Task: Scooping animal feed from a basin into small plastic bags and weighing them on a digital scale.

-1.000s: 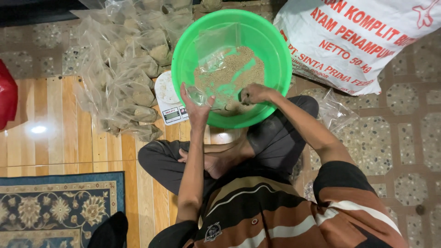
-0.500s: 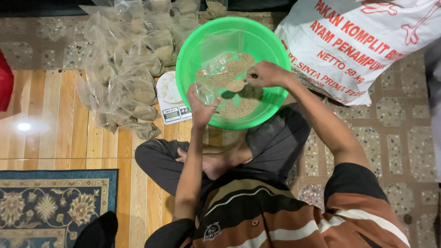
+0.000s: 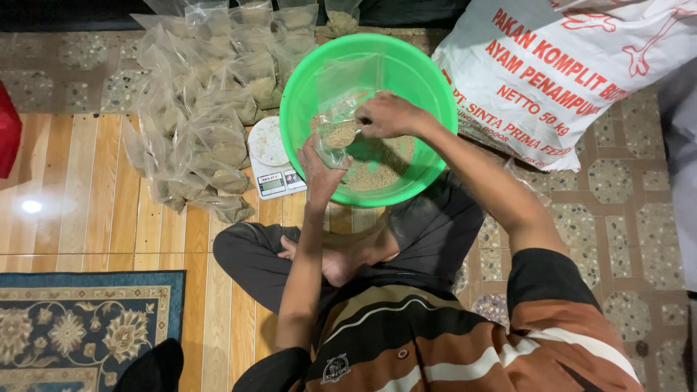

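**Scooping feed into a clear bag over the green basin**

The green basin (image 3: 305, 94) sits on the floor in front of the seated person's crossed legs, holding a layer of tan feed (image 3: 377, 163). Over the basin, the left hand (image 3: 319, 174) pinches the edge of a clear plastic bag (image 3: 341, 109), fingers closed on it. The right hand (image 3: 388, 115) curls around a small scoop (image 3: 340, 134) at the bag's mouth. Left of the basin stand a digital scale (image 3: 272, 156) and a heap of filled bags (image 3: 203, 123); right of it leans a large white sack (image 3: 559, 72).
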